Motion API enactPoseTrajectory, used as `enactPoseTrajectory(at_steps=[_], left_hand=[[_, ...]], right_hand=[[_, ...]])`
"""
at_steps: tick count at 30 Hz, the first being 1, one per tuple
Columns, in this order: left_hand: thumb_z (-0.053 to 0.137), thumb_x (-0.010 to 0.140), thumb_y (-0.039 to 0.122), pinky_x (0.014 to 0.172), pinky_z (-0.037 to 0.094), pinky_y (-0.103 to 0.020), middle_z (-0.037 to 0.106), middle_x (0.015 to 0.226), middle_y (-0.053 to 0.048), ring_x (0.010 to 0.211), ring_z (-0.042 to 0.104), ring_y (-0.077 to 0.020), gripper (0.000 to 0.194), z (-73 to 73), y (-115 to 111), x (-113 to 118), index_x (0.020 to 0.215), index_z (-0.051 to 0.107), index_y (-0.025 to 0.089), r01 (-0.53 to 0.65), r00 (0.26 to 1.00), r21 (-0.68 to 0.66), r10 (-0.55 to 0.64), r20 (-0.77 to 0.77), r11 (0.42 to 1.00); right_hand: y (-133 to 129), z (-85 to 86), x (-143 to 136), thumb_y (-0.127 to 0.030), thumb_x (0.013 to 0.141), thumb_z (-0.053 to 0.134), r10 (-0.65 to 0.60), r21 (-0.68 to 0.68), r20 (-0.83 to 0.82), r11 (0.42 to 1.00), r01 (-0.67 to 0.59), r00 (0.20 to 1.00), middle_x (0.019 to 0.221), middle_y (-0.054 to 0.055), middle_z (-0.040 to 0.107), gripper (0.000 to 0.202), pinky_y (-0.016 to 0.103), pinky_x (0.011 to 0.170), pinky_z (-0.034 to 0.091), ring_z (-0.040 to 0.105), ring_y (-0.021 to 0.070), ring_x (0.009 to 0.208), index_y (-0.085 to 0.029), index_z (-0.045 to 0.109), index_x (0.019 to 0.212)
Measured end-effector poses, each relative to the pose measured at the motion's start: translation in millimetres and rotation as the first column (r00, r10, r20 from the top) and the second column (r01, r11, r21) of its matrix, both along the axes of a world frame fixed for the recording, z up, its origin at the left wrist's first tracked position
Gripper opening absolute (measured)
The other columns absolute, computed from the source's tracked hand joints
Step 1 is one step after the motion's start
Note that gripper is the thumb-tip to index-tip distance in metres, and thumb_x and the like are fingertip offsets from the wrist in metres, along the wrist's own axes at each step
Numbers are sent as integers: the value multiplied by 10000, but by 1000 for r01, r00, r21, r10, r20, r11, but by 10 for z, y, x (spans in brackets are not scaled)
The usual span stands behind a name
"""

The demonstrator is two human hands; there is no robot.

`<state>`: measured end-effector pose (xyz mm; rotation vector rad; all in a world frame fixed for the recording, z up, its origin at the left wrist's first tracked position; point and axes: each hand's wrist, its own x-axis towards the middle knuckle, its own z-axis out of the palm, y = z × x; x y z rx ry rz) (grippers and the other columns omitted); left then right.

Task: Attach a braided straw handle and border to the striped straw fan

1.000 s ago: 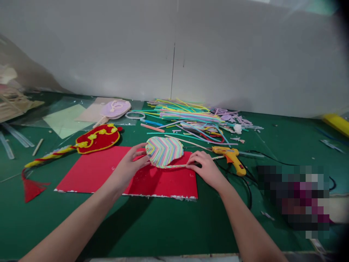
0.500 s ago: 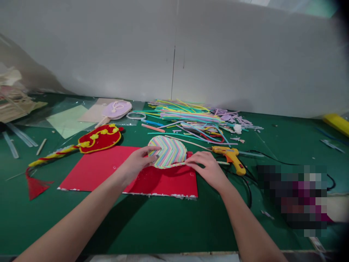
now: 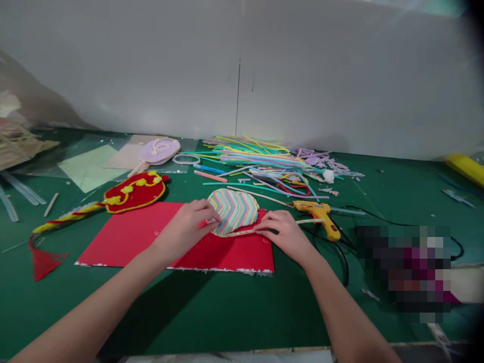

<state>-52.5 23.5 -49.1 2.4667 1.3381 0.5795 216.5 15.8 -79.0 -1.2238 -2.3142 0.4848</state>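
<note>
An oval panel (image 3: 238, 209) of pastel pipe cleaners in a zigzag stripe lies on a red board (image 3: 139, 234). My left hand (image 3: 192, 222) is closed at the panel's left edge; whether its fingertips also catch the cord there is hidden. A twisted pastel pipe-cleaner cord (image 3: 238, 233) follows the lower left rim, then bows away from the panel towards the right. My right hand (image 3: 280, 232) pinches this cord near the panel's lower right, and its free end sticks out beyond the hand, towards the glue gun.
A yellow glue gun (image 3: 317, 216) with a black cable lies right of my right hand. Behind are piled pipe cleaners (image 3: 257, 154). At left lie a red-and-yellow fan (image 3: 136, 193) with tassel and a lilac fan (image 3: 159, 151). A blurred-out object (image 3: 408, 272) sits at right.
My left fingers have drawn back from the panel's face to its left edge. The cord now stands farther off the lower right rim, still in my right hand.
</note>
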Motion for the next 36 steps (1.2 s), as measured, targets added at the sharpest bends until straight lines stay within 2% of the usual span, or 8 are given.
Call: enactPoseTrajectory(at_steps=[4, 6, 10, 12, 15, 18, 23, 36], left_hand=[[479, 902, 256, 758, 442, -270, 605, 933, -46, 874, 571, -162, 189, -77, 98, 49, 937, 657, 204, 234, 972, -59, -235, -10, 971], [456, 912, 233, 752, 445, -270, 612, 920, -53, 872, 572, -162, 203, -130, 138, 65, 944, 652, 189, 258, 966, -44, -258, 7, 965], [444, 916, 246, 799, 463, -292, 622, 955, -72, 919, 577, -172, 213, -213, 155, 40, 966, 640, 180, 274, 956, 6, -274, 105, 962], [451, 912, 257, 829, 468, -295, 621, 985, -73, 945, 581, -170, 206, -228, 142, 6, 969, 636, 187, 270, 952, 10, -269, 143, 963], [441, 909, 253, 866, 471, -307, 620, 1035, -75, 983, 583, -173, 212, -201, 113, -53, 987, 631, 200, 270, 953, -10, -266, 143, 963], [452, 885, 229, 955, 433, -334, 592, 1164, -78, 1101, 540, -190, 257, -135, 83, -114, 1095, 601, 216, 303, 951, -47, -299, 84, 952], [526, 830, 252, 1116, 227, -439, 502, 1338, -47, 1259, 429, -215, 438, -80, 42, -180, 1266, 495, 274, 343, 937, -137, -349, -20, 929], [540, 849, 365, 1115, 218, -437, 510, 1339, -52, 1251, 446, -222, 397, -182, 106, -193, 1236, 526, 278, 321, 946, -105, -324, -8, 941]], right_hand=[[11, -37, 1, -308, 880, 556, -5, 32, -45, 999, 6, 999, 860, 5, 645, 160, 338, 834, 382, 579, 161, 854, -271, 706, 839], [45, -52, 78, -343, 893, 521, -146, 119, -141, 979, 163, 979, 836, 26, 629, 210, 310, 790, 420, 576, 160, 814, -236, 691, 833], [108, -44, 476, -375, 867, 502, -679, 263, -192, 660, 703, 709, 826, 89, 590, 265, 343, 743, 441, 547, 204, 758, -160, 641, 801], [97, -38, 727, -370, 823, 529, -851, 239, -76, 490, 838, 519, 866, 122, 580, 250, 374, 734, 440, 539, 230, 766, -141, 626, 845], [47, -80, 1009, -445, 792, 532, -930, 160, 89, 366, 917, 356, 850, 133, 596, 323, 391, 699, 435, 546, 271, 796, -142, 607, 876], [20, -186, 1107, -538, 796, 484, -891, -22, 219, 403, 915, 398, 823, 128, 607, 404, 372, 679, 427, 563, 259, 750, -153, 608, 812], [30, -283, 1063, -521, 838, 390, -908, -15, 206, 370, 929, 365, 872, 169, 624, 443, 368, 664, 407, 577, 275, 771, -131, 601, 838], [-28, 28, 988, -558, 868, 270, -969, -46, -94, 234, 971, 229, 793, 132, 636, 489, 361, 623, 395, 579, 267, 686, -158, 527, 984]])
